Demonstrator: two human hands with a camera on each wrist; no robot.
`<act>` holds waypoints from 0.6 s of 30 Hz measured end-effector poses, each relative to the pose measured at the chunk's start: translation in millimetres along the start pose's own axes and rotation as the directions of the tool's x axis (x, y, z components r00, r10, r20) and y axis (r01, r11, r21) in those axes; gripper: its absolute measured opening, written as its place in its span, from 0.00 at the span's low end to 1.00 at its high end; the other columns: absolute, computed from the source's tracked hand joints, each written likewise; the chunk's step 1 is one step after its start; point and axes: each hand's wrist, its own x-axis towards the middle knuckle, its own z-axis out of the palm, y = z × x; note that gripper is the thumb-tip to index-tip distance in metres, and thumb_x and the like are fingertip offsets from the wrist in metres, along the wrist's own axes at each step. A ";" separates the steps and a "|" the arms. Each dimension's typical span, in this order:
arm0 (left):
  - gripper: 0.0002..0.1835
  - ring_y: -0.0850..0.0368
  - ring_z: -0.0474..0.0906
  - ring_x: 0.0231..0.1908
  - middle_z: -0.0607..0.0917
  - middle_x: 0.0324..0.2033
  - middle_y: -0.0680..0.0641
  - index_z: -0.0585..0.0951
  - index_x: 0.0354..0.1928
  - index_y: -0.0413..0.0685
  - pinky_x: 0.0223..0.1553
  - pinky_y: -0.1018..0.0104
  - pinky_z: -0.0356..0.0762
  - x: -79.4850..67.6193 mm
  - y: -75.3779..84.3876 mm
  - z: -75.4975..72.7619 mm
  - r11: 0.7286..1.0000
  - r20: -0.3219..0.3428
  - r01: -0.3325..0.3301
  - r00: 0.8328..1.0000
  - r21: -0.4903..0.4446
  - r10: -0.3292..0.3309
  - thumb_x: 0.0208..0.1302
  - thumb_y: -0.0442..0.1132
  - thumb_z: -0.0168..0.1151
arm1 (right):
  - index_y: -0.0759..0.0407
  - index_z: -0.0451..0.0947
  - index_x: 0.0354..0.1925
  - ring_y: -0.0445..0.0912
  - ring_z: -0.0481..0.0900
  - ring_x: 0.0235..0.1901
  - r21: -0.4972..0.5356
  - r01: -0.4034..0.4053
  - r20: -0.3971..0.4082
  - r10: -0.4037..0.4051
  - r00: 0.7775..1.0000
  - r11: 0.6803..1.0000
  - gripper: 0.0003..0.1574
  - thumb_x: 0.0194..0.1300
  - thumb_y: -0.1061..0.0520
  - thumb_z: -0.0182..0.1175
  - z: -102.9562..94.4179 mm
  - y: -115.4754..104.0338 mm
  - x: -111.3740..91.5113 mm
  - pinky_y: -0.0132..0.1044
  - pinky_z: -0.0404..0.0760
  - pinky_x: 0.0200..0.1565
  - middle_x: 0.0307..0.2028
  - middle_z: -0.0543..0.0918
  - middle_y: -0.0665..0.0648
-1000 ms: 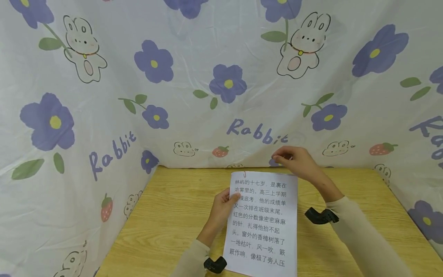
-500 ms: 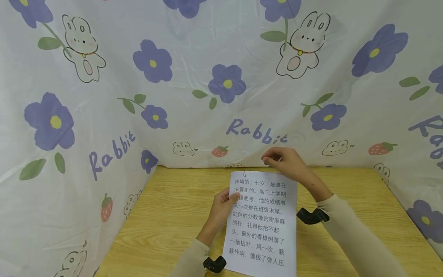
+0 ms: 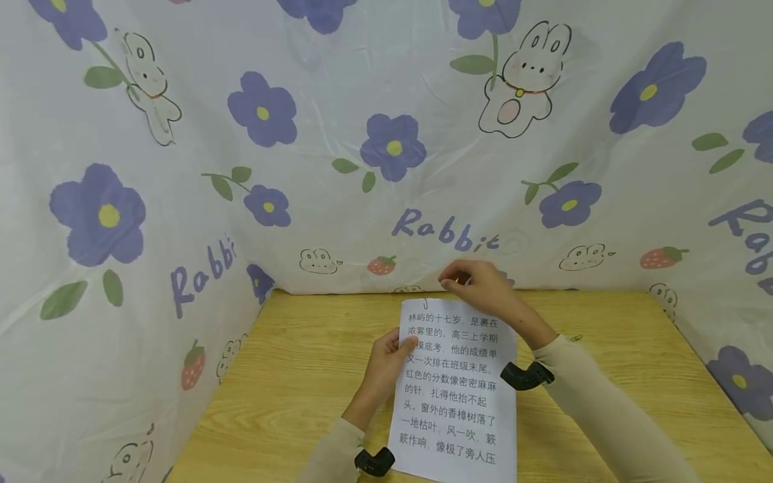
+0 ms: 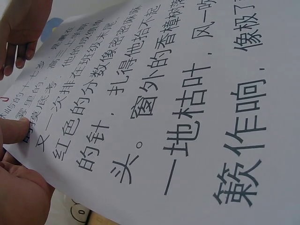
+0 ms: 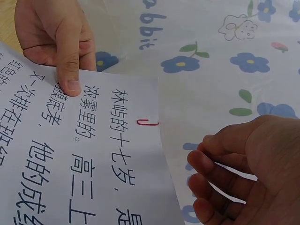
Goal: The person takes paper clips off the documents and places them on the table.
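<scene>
My left hand [image 3: 386, 362] grips the left edge of a printed sheet of paper [image 3: 453, 402], its thumb [image 5: 71, 77] lying on the text side. Large Chinese characters cover the sheet, which is held up tilted over the table. A red paper clip [image 5: 148, 123] sits on the sheet's top edge, left of the middle. Just beyond that edge, to the right of the clip, hovers my right hand [image 3: 483, 287]. Its fingers are loosely bent, the thumb close to the index fingertip [image 5: 199, 161], and I see nothing between them. In the right wrist view this hand is apart from the paper.
Under the hands is a wood-grain table [image 3: 290, 389]. On it, right of the paper, lies a small object that looks like a paper clip [image 3: 576, 338]. A white curtain [image 3: 338, 208] with purple flowers and rabbits hangs behind the table and along its sides.
My right hand has moved left along the sheet's top edge, nearer the red clip. The small clip-like object on the table has come into sight beside the right sleeve. My left hand keeps its grip.
</scene>
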 end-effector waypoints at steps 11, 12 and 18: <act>0.17 0.55 0.91 0.31 0.92 0.38 0.42 0.84 0.60 0.47 0.30 0.65 0.89 4.0 3.5 0.8 1.000 0.013 -0.013 1.000 -0.015 0.013 0.80 0.48 0.62 | 0.55 0.88 0.49 0.47 0.84 0.40 -0.019 0.009 0.071 -0.007 0.997 1.000 0.08 0.75 0.57 0.67 16.2 -1.9 10.9 0.38 0.81 0.40 0.42 0.90 0.53; 0.17 0.55 0.91 0.31 0.92 0.38 0.42 0.84 0.60 0.47 0.30 0.65 0.89 4.1 4.0 1.1 1.000 0.013 -0.015 1.000 -0.016 0.016 0.80 0.48 0.61 | 0.55 0.88 0.49 0.47 0.84 0.40 -0.018 0.011 0.083 -0.010 0.997 1.000 0.08 0.75 0.57 0.67 17.4 -1.9 11.7 0.38 0.82 0.41 0.42 0.90 0.53; 0.16 0.55 0.91 0.32 0.92 0.39 0.43 0.84 0.61 0.48 0.30 0.66 0.89 4.8 5.4 2.8 1.000 0.023 -0.014 1.000 -0.022 0.015 0.81 0.47 0.61 | 0.57 0.87 0.50 0.43 0.84 0.39 -0.037 0.033 0.137 -0.028 0.990 0.999 0.11 0.73 0.55 0.69 24.6 -1.9 14.9 0.39 0.83 0.43 0.41 0.90 0.52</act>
